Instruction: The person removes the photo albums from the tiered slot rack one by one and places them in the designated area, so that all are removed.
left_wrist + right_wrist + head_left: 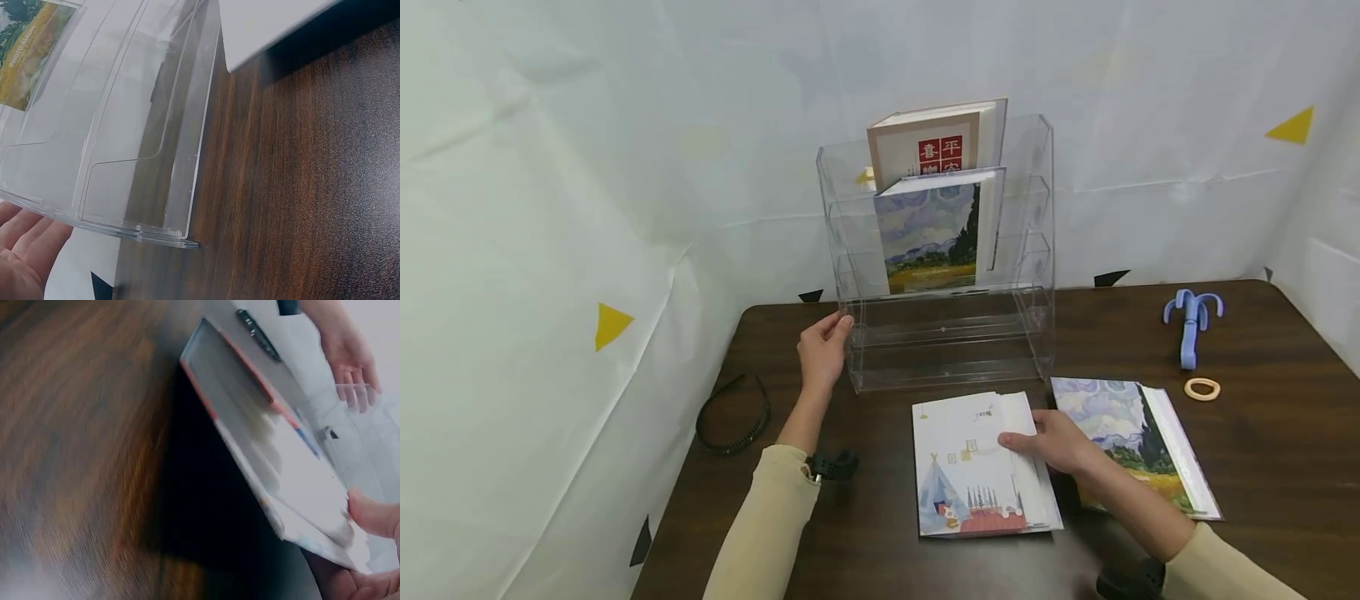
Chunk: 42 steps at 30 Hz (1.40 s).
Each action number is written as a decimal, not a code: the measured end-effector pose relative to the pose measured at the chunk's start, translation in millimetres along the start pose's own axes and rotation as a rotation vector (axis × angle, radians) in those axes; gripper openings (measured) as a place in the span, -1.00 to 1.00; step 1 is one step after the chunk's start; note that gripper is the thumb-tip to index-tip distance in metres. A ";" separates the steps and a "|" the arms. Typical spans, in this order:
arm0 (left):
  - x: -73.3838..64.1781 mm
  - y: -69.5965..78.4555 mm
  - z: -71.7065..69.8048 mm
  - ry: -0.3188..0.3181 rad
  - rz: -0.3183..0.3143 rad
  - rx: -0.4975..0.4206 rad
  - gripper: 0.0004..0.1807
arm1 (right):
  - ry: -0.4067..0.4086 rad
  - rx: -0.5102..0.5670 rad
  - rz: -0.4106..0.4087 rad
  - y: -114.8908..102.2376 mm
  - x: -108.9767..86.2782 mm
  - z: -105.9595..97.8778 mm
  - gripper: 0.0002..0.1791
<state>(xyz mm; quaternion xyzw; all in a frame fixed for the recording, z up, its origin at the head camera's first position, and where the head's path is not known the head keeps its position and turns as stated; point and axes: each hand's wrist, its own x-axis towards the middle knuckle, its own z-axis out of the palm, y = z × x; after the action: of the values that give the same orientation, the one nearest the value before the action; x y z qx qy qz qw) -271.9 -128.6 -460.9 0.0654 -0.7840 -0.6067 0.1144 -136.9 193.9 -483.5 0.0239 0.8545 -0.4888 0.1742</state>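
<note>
My right hand (1051,440) grips the right edge of a white book (966,479) with a blue tent drawn on its cover. In the right wrist view, the thumb lies on one side of the book's edge (250,475) and the fingers on the other; the book is off the table there. My left hand (822,350) touches the left side of a clear tiered rack (943,373). Its fingers look fairly straight against the side panel in the left wrist view. Standing in the rack are a landscape-painting book (931,233) and, behind it, a beige book (895,154) with red characters.
Another landscape-painting book (1108,417) lies to the right, partly behind my right arm. Beyond it are a blue hook-armed item (1190,329) and a wooden ring (1202,389). A black headband (733,448) lies at left. White sheeting (1150,225) hangs behind the brown table (865,558).
</note>
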 end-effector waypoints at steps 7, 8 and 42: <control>-0.7 -0.8 -0.5 -0.005 0.002 -0.033 -0.58 | 0.097 -0.469 -0.055 -13.9 -6.6 -1.4 -0.06; -1.1 -0.6 -0.7 -0.006 0.004 -0.032 -0.58 | 0.115 -0.528 -0.082 -14.2 -7.7 0.0 -0.09; -1.2 1.4 1.3 0.038 0.012 0.009 -0.61 | 0.257 -0.421 -0.180 -52.9 80.5 -95.7 -0.07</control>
<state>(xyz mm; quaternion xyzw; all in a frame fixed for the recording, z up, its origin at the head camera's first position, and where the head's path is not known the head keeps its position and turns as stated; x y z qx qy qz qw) -271.0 -126.8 -460.0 0.0726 -0.7846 -0.6012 0.1329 -249.8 236.6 -421.4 -0.0272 0.9511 -0.3068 0.0214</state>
